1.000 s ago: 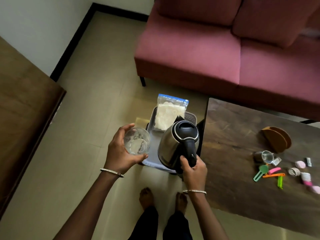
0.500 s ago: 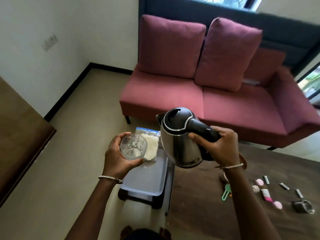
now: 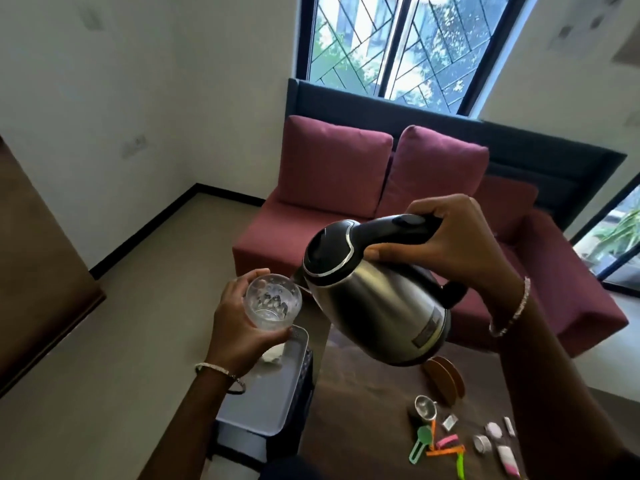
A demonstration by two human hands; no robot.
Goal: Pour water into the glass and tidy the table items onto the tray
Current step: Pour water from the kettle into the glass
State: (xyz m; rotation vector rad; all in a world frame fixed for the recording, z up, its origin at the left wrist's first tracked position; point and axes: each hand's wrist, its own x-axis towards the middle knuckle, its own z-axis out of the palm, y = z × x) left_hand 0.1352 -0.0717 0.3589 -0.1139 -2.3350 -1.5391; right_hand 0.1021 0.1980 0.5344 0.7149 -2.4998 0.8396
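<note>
My left hand grips a clear dimpled glass from its left side and holds it in the air over the tray. My right hand is closed around the black handle of a steel kettle. The kettle is tipped to the left, with its spout right at the glass rim. Below the glass lies a grey tray on a dark stand, with a white bag partly hidden by my hand. Small items lie scattered on the dark wooden table.
A maroon sofa stands behind the table under a window. A brown wooden holder and a small metal strainer sit on the table. A wooden furniture edge is at the left. Floor lies between it and the tray.
My right hand lifted the kettle off the tray and tipped it towards the glass. The glass rose with my left hand. My view swung upward to the window.
</note>
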